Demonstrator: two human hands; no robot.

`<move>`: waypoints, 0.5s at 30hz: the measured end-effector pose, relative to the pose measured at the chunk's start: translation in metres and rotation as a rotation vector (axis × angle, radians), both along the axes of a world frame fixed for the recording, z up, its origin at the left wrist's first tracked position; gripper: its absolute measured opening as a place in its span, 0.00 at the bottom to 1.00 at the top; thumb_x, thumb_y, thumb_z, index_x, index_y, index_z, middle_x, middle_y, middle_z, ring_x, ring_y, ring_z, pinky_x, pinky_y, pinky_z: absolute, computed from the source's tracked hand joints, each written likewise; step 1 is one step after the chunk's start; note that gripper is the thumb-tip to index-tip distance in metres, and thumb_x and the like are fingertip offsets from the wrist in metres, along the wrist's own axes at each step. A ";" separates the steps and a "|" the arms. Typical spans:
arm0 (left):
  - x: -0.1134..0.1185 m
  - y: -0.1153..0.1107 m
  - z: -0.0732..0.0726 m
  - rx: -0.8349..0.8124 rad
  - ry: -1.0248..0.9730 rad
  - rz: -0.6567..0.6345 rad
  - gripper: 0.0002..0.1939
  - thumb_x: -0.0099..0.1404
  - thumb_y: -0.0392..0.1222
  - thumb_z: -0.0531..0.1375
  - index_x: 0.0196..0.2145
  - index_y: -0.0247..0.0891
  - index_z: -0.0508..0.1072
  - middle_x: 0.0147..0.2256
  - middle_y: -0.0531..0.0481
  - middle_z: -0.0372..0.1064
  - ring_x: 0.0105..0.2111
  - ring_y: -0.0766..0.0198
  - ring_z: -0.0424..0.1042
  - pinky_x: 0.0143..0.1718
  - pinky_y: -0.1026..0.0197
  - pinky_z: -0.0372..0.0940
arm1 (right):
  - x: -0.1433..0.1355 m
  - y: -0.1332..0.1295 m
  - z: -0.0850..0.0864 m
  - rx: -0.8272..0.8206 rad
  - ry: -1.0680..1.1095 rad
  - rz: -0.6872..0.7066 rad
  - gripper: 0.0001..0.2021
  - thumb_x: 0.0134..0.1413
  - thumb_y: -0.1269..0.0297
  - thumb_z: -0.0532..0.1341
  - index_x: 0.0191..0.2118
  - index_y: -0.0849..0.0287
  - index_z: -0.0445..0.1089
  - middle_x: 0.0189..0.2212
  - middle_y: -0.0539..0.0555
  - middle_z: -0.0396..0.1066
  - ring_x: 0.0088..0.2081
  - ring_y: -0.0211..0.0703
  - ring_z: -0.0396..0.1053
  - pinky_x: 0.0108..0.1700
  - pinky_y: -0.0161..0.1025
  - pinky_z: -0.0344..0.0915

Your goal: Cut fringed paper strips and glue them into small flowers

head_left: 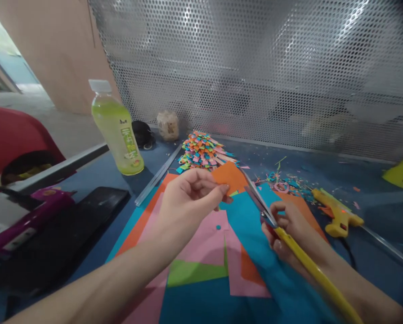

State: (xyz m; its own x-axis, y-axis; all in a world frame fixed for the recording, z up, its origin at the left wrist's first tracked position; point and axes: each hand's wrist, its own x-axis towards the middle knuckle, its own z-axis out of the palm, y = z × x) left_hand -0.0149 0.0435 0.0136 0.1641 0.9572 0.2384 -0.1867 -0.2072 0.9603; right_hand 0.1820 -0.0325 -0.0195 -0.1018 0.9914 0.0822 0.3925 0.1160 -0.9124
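My left hand (201, 191) pinches a small orange paper piece (231, 177) between thumb and fingers. My right hand (289, 229) grips a pair of scissors (267, 213), whose blades point up and left beside the paper's right edge. Whether the blades touch the paper I cannot tell. A long yellow part (309, 261) extends from the scissors toward the lower right, its near end blurred. Beneath both hands lie overlapping sheets of coloured paper: pink (204, 245), blue (194, 299), green (194, 272) and orange. Behind my left hand stands a cone-shaped pile of small coloured paper pieces (203, 150).
Paper scraps (289, 182) and a yellow glue gun (338, 213) lie on the right. To the left are a bottle of green drink (118, 130), a clear ruler-like strip (157, 177), a black flat object (69, 234) and a purple device (49, 200). A perforated metal panel (255, 67) rises behind.
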 end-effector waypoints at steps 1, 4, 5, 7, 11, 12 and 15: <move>0.001 -0.001 0.001 -0.015 0.001 -0.008 0.08 0.52 0.36 0.65 0.24 0.37 0.66 0.18 0.56 0.71 0.21 0.69 0.72 0.22 0.69 0.66 | 0.000 0.000 0.000 -0.005 -0.027 0.040 0.13 0.56 0.55 0.56 0.41 0.51 0.51 0.29 0.50 0.57 0.26 0.38 0.56 0.25 0.36 0.59; 0.002 -0.004 0.003 -0.049 0.014 -0.023 0.09 0.52 0.36 0.65 0.24 0.36 0.65 0.18 0.56 0.71 0.20 0.71 0.71 0.23 0.71 0.66 | 0.000 0.000 0.001 0.003 -0.057 0.097 0.14 0.59 0.54 0.53 0.43 0.52 0.47 0.30 0.49 0.55 0.27 0.37 0.54 0.27 0.36 0.58; 0.002 -0.005 0.004 -0.057 0.018 -0.027 0.10 0.52 0.36 0.65 0.24 0.36 0.65 0.18 0.56 0.71 0.20 0.71 0.71 0.23 0.71 0.66 | 0.000 0.000 0.002 -0.001 -0.053 0.100 0.14 0.59 0.53 0.52 0.43 0.52 0.46 0.29 0.49 0.54 0.27 0.37 0.54 0.27 0.36 0.58; 0.002 -0.006 0.005 -0.063 0.018 -0.030 0.10 0.53 0.37 0.65 0.24 0.36 0.65 0.19 0.56 0.71 0.21 0.72 0.71 0.23 0.72 0.66 | -0.001 0.000 0.003 -0.023 -0.046 0.108 0.16 0.60 0.51 0.52 0.43 0.53 0.45 0.29 0.48 0.54 0.27 0.36 0.53 0.28 0.34 0.57; 0.002 -0.005 0.004 -0.056 0.016 -0.025 0.10 0.53 0.37 0.65 0.25 0.36 0.65 0.19 0.56 0.72 0.20 0.73 0.71 0.22 0.73 0.65 | -0.002 -0.001 0.004 -0.054 -0.057 0.090 0.16 0.59 0.50 0.51 0.44 0.52 0.44 0.30 0.47 0.54 0.27 0.34 0.52 0.28 0.32 0.56; 0.002 -0.005 0.004 -0.051 0.019 -0.026 0.10 0.53 0.37 0.65 0.25 0.36 0.65 0.19 0.56 0.72 0.20 0.73 0.71 0.22 0.73 0.65 | -0.002 -0.001 0.004 -0.055 -0.060 0.087 0.16 0.59 0.50 0.51 0.44 0.52 0.44 0.30 0.47 0.54 0.27 0.33 0.52 0.27 0.32 0.56; 0.001 -0.005 0.004 -0.052 0.031 -0.025 0.10 0.53 0.37 0.65 0.24 0.36 0.64 0.19 0.56 0.71 0.20 0.73 0.71 0.23 0.73 0.65 | -0.001 -0.001 0.004 -0.054 -0.083 0.077 0.16 0.59 0.50 0.52 0.43 0.51 0.44 0.30 0.47 0.53 0.27 0.33 0.52 0.27 0.32 0.56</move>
State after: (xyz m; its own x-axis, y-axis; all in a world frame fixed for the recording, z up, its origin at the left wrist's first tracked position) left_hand -0.0144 0.0382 0.0171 0.1945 0.9637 0.1827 -0.1616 -0.1522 0.9750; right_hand 0.1805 -0.0334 -0.0160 -0.1820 0.9832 0.0169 0.4588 0.1001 -0.8829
